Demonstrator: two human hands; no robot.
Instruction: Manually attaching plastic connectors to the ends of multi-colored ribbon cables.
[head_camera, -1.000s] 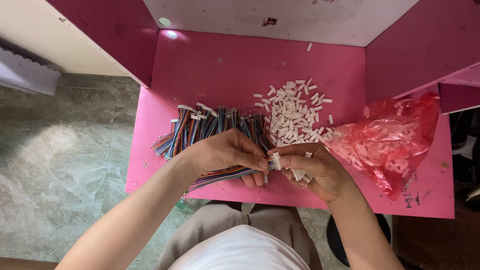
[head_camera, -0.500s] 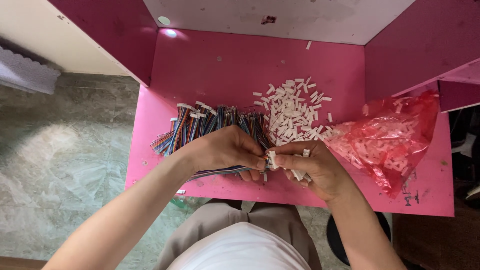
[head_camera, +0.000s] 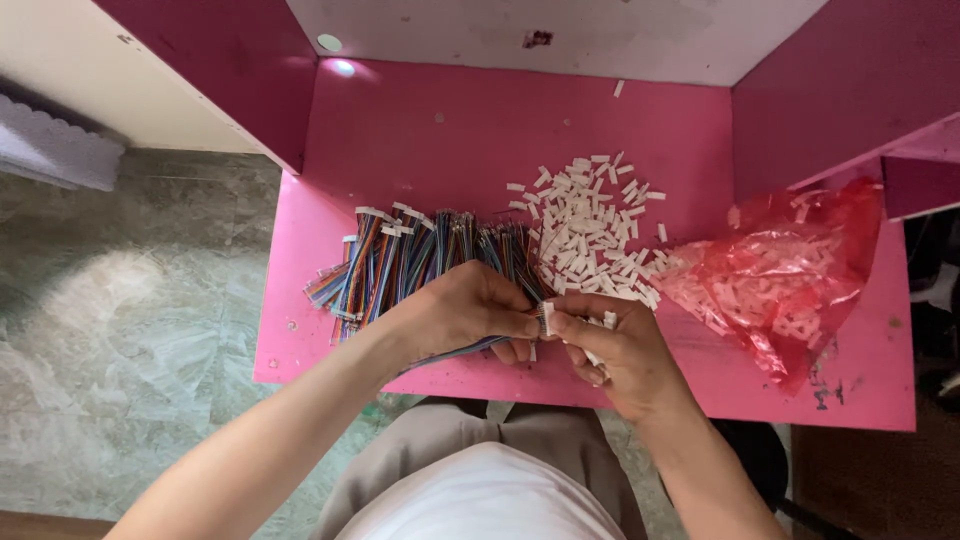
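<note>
A small white connector sits pinched between both hands over the pink table's near edge: left hand closed on rainbow wires, right hand gripping the connector, loose connectors just beyond.

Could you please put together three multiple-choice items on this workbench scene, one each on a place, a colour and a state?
1. Where is the pile of white connectors relative to the wire bundles?
A. To their right
B. To their left
C. Under them

2. What colour is the plastic bag?
A. Blue
B. Red
C. Black

3. How are the left hand and right hand placed?
A. Far apart
B. Both inside the bag
C. Fingertips meeting over a small white piece

Key: 1 A, the connectors lie right of the wires; 2 B, the bag is translucent red; 3 C, the fingertips pinch together above the pink table.
</note>
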